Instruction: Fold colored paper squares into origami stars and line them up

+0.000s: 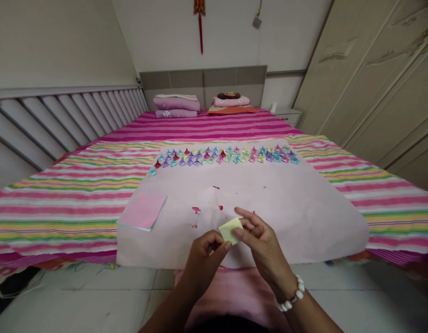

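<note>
Both my hands hold a small folded yellow paper [229,230] just above the near edge of a large pale pink sheet [286,203] spread on the bed. My left hand [204,253] pinches its lower left side with curled fingers. My right hand [260,240], with a white bead bracelet on the wrist, grips its right edge between thumb and fingers. A stack of pink square papers [143,211] lies to the left on the sheet. Several small folded paper shapes in many colours [224,156] sit in rows along the sheet's far side.
The bed has a pink, green and yellow striped cover [61,194] and folded bedding and pillows [175,106] at its head. A slatted rail [61,115] runs along the left. Wardrobe doors [380,83] stand on the right. Small red scraps [196,210] dot the sheet.
</note>
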A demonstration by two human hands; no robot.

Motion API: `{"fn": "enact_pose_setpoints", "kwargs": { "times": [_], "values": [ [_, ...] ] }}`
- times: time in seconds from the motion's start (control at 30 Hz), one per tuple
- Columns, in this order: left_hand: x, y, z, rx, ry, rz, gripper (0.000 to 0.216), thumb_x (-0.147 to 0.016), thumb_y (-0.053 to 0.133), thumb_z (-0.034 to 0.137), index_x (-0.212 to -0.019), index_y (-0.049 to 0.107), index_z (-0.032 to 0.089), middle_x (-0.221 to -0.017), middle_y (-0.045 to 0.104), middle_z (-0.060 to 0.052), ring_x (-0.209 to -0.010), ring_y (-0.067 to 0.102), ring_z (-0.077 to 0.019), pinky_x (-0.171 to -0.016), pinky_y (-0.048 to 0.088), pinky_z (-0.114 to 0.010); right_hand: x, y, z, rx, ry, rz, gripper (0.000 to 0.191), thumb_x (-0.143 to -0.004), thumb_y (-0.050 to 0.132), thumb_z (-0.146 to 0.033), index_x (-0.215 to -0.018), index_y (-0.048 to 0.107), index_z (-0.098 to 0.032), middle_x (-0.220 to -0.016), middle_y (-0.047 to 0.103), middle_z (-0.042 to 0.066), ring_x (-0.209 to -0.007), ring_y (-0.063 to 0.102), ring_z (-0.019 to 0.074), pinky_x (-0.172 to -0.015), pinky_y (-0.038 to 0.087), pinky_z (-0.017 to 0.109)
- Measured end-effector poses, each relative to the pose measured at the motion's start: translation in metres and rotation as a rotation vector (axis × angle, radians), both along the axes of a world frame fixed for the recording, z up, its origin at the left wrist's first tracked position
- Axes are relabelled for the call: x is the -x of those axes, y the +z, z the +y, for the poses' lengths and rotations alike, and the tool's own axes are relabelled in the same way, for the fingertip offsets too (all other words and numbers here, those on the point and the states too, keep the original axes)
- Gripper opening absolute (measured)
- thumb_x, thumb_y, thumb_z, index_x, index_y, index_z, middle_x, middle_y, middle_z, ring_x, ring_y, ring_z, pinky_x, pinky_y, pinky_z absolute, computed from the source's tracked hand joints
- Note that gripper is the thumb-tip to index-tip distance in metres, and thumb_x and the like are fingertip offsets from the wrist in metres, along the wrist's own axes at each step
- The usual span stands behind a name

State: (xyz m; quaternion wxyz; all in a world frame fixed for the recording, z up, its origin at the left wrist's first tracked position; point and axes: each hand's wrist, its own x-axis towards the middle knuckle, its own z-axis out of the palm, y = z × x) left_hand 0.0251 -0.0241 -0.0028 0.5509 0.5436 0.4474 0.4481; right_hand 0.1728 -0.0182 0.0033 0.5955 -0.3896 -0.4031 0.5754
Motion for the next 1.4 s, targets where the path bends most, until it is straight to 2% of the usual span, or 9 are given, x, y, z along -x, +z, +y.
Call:
{"fn": "enact_pose_setpoints", "kwargs": {
  "times": [0.07,0.13,0.23,0.33,0.47,0.6,1.0,1.23,1.4],
  "values": [
    [-0.002,-0.002,-0.002,-0.008,0.018,-0.015,0.024,-0.077,0.063,0.03,-0.06,0.052,0.016,-0.058,0.046,0.004,-0.059,0.041,-0.0101,-0.057,0.034,-0.022,0.002,-0.003,-0.002,0.035,0.055,-0.046,0.023,-0.066,0.079,-0.028,-0.085,0.07,-0.018,-0.071,0.067,0.0,-0.067,0.06,0.0151,-0.066,0.047,0.028],
    [-0.003,-0.002,-0.002,0.002,0.009,-0.004,0.023,-0.077,0.063,0.03,-0.062,0.053,0.016,-0.058,0.047,0.004,-0.058,0.043,-0.0099,-0.056,0.035,-0.022,0.002,-0.005,-0.004,0.052,0.071,-0.074,0.017,-0.066,0.078,-0.029,-0.073,0.069,-0.017,-0.068,0.067,0.001,-0.064,0.06,0.015,-0.064,0.047,0.028],
    [0.0,0.002,0.001,-0.002,0.029,0.021,0.017,-0.074,0.067,0.028,-0.072,0.054,0.017,-0.063,0.052,0.004,-0.06,0.048,-0.0103,-0.058,0.038,-0.022,0.0,-0.004,-0.003,0.036,0.062,-0.059,0.024,-0.064,0.079,-0.028,-0.083,0.069,-0.018,-0.071,0.067,0.0,-0.066,0.06,0.0148,-0.064,0.048,0.027],
    [0.007,0.008,0.004,-0.082,0.1,0.015,0.024,-0.073,0.068,0.024,-0.088,0.049,0.02,-0.078,0.058,0.002,-0.067,0.056,-0.0115,-0.066,0.044,-0.024,-0.001,0.0,-0.003,0.024,0.045,-0.064,0.046,-0.064,0.08,-0.024,-0.106,0.063,-0.02,-0.063,0.059,-0.005,-0.06,0.056,0.0106,-0.058,0.045,0.023],
    [0.014,0.013,0.006,-0.148,0.021,0.117,0.018,-0.079,0.063,0.024,-0.09,0.05,0.021,-0.078,0.06,0.003,-0.068,0.058,-0.0116,-0.066,0.044,-0.025,-0.001,0.0,-0.004,-0.003,0.052,-0.128,0.056,-0.068,0.076,-0.022,-0.12,0.055,-0.022,-0.058,0.05,-0.009,-0.052,0.049,0.0071,-0.05,0.038,0.02],
    [0.015,0.014,0.007,-0.097,-0.048,0.106,0.012,-0.081,0.061,0.023,-0.087,0.051,0.021,-0.066,0.061,0.004,-0.066,0.061,-0.0125,-0.065,0.043,-0.024,-0.002,-0.003,-0.005,-0.043,0.051,-0.186,0.04,-0.07,0.075,-0.023,-0.107,0.061,-0.022,-0.062,0.055,-0.007,-0.055,0.053,0.0082,-0.052,0.041,0.021],
    [0.019,0.012,0.015,-0.104,-0.116,0.013,0.01,-0.08,0.061,0.02,-0.086,0.054,0.02,-0.07,0.058,0.004,-0.067,0.055,-0.0102,-0.064,0.042,-0.022,0.0,-0.004,-0.006,-0.074,0.068,-0.121,0.02,-0.068,0.077,-0.022,-0.086,0.067,-0.02,-0.072,0.07,-0.001,-0.055,0.061,0.0103,-0.051,0.05,0.021],
    [0.015,0.01,0.016,-0.1,-0.124,-0.029,0.006,-0.079,0.064,0.021,-0.083,0.065,0.018,-0.073,0.063,0.001,-0.067,0.055,-0.0104,-0.064,0.043,-0.022,-0.001,-0.003,-0.005,0.009,0.106,-0.135,0.014,-0.067,0.077,-0.022,-0.077,0.07,-0.018,-0.062,0.069,0.0,-0.048,0.061,0.0101,-0.049,0.047,0.02],
    [0.015,0.016,0.014,-0.057,-0.098,-0.113,0.008,-0.076,0.062,0.018,-0.077,0.07,0.017,-0.07,0.066,0.0,-0.069,0.059,-0.0127,-0.068,0.047,-0.023,-0.003,-0.01,-0.003,-0.017,0.092,-0.063,0.008,-0.066,0.073,-0.013,-0.07,0.069,-0.019,-0.063,0.065,-0.003,-0.049,0.061,0.0088,-0.051,0.045,0.019]
  ]
}}
